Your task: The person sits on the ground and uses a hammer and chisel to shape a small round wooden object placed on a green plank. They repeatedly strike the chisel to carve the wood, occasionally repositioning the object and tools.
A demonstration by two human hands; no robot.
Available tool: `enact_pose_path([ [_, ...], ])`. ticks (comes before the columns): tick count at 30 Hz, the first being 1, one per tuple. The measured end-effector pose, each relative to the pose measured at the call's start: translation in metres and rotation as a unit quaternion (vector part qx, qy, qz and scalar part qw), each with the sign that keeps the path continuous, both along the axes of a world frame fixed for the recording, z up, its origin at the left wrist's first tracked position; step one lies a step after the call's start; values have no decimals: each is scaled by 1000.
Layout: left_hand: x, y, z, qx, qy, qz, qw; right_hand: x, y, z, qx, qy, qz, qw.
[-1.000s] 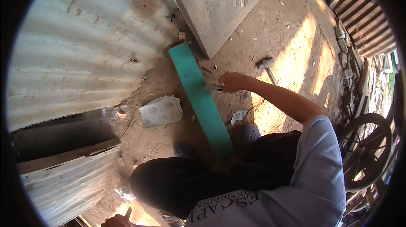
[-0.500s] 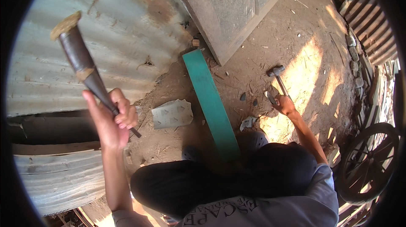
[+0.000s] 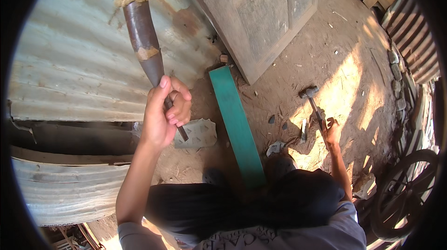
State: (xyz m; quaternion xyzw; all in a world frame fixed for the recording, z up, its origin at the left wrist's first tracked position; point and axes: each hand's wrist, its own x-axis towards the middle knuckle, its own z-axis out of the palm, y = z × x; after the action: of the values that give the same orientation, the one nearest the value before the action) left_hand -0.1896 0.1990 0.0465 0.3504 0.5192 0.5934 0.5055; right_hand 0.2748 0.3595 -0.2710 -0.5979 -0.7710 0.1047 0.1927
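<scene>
My left hand (image 3: pixel 165 110) grips a dark chisel (image 3: pixel 145 29) raised upright, its flared handle topped with a fibrous ring and its narrow tip hanging below my fingers. Out to the right, my right hand (image 3: pixel 329 130) has curled fingers at the handle end of a hammer (image 3: pixel 309 92) on the dirt. A short flat tool (image 3: pixel 303 130) lies just left of that hand. Between the two hands, a long teal board (image 3: pixel 230 117) lies on the ground in front of my knees, with a torn pale sheet (image 3: pixel 198 136) to its left.
A corrugated metal wall (image 3: pixel 70 54) fills the left, above a dark gap. A wooden panelled door (image 3: pixel 260 26) stands beyond the board. Stones (image 3: pixel 396 73), a spoked wheel (image 3: pixel 406 189) and corrugated sheeting (image 3: pixel 416 31) line the right, beside sunlit dirt.
My left hand has brought the chisel up from low left to centre-left. My right hand has let go of the small flat tool and moved to the hammer's handle.
</scene>
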Motion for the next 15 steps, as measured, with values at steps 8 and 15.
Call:
enact_pose_path([
  [8, 1, 10, 26, 106, -84, -44, 990, 13, 10, -28, -33, -3, 22, 999],
  [15, -7, 13, 51, 142, -201, -118, 962, -4, 3, -13, -84, 5, -4, 996],
])
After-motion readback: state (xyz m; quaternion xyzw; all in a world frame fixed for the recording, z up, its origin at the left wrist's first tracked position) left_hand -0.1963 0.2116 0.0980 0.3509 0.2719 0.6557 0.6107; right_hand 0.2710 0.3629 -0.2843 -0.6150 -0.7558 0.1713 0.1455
